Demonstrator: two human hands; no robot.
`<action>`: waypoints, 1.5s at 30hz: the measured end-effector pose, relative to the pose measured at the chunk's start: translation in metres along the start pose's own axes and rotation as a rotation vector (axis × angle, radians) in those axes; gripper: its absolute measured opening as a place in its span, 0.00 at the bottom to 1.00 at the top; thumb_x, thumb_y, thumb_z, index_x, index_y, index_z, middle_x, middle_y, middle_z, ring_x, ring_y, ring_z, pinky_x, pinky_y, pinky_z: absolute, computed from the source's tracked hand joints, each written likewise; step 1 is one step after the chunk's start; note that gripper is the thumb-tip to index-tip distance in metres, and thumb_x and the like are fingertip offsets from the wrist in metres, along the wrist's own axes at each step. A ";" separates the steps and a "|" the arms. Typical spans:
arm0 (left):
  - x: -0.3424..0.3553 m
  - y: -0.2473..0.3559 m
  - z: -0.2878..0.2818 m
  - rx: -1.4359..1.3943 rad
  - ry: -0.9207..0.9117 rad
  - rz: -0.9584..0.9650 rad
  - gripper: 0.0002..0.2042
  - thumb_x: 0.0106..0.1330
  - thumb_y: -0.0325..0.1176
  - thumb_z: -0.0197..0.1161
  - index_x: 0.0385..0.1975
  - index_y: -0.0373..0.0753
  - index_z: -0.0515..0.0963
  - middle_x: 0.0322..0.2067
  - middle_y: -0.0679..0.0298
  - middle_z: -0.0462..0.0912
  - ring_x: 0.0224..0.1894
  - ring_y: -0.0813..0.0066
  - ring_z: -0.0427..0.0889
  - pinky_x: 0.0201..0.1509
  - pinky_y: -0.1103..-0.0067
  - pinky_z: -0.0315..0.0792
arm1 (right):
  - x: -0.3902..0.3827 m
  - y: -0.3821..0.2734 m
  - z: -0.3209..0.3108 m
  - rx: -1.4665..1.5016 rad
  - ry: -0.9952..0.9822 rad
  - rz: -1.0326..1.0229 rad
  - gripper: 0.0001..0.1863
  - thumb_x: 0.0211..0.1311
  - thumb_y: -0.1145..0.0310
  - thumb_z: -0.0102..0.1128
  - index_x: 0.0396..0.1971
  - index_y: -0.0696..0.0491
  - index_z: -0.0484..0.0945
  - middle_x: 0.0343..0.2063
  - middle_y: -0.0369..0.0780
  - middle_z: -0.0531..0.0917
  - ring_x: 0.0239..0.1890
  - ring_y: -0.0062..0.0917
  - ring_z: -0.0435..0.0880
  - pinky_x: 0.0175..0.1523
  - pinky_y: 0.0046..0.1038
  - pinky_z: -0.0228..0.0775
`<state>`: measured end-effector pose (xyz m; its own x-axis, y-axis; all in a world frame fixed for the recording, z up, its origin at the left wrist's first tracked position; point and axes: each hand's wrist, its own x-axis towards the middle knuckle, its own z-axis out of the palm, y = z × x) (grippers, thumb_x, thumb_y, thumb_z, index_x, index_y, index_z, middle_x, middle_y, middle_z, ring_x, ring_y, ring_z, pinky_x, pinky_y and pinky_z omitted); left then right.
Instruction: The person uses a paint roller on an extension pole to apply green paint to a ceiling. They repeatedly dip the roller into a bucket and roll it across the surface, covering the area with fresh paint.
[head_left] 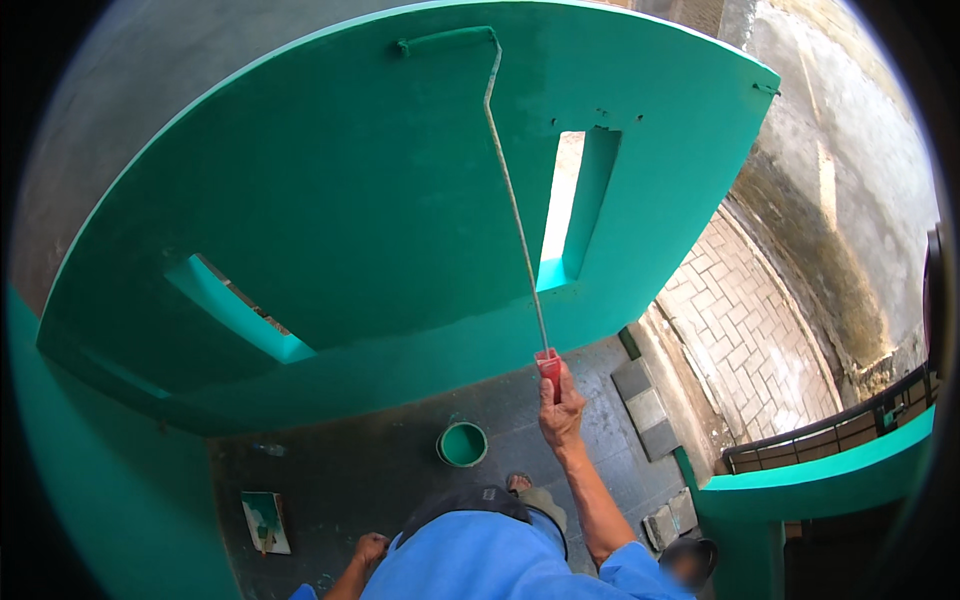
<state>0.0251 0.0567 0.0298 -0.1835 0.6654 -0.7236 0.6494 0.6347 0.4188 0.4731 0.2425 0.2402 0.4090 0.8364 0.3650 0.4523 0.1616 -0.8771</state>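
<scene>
My right hand (pixel 562 408) is closed round the red handle of a long paint roller (pixel 514 205). Its thin metal rod rises in front of a green wall (pixel 400 180), and the green roller sleeve lies against the wall near its upper edge. Darker, wet-looking green covers much of the wall; a lighter green band runs along the bottom and right. Down by my waist, my left hand (pixel 372 547) has its fingers curled, with nothing visible in them. On the floor between wall and feet stands a round bucket (pixel 462 445) of green paint.
A green-smeared tray or board with a brush (pixel 266 523) lies on the dark tiled floor (pixel 340 470) at left. Two slot openings (pixel 563 205) pierce the wall. Grey blocks (pixel 645 410) line the right floor edge, beside brick paving (pixel 750 330) and a metal gate (pixel 830 430).
</scene>
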 end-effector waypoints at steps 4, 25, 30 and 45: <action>-0.003 0.012 0.001 -0.062 0.020 -0.037 0.09 0.48 0.30 0.57 0.27 0.34 0.80 0.24 0.59 0.80 0.22 0.73 0.78 0.28 0.80 0.73 | -0.030 0.004 0.010 0.040 0.015 -0.030 0.15 0.61 0.66 0.47 0.47 0.52 0.68 0.39 0.44 0.78 0.42 0.36 0.78 0.44 0.29 0.70; -0.001 -0.004 0.017 -0.062 -0.019 -0.065 0.09 0.52 0.31 0.57 0.29 0.33 0.79 0.24 0.59 0.80 0.23 0.74 0.79 0.27 0.80 0.75 | -0.002 -0.050 0.009 0.100 0.095 -0.063 0.17 0.59 0.67 0.50 0.49 0.55 0.68 0.35 0.45 0.79 0.32 0.29 0.80 0.36 0.26 0.70; 0.007 -0.013 0.017 -0.137 -0.031 -0.101 0.09 0.49 0.31 0.57 0.28 0.34 0.80 0.24 0.59 0.80 0.22 0.74 0.79 0.28 0.80 0.74 | -0.007 -0.039 -0.001 0.074 0.116 -0.028 0.18 0.59 0.67 0.51 0.48 0.56 0.68 0.34 0.44 0.79 0.30 0.26 0.79 0.35 0.25 0.70; 0.029 -0.025 0.024 -0.117 0.006 -0.102 0.09 0.48 0.32 0.60 0.27 0.35 0.80 0.21 0.61 0.80 0.21 0.75 0.77 0.27 0.80 0.72 | -0.002 -0.021 0.004 -0.028 0.161 -0.166 0.16 0.59 0.68 0.49 0.47 0.55 0.68 0.32 0.46 0.78 0.28 0.32 0.79 0.33 0.28 0.69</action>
<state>0.0209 0.0509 -0.0151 -0.2486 0.5969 -0.7628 0.5365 0.7405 0.4047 0.4596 0.2393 0.2560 0.4472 0.7049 0.5506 0.5449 0.2735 -0.7927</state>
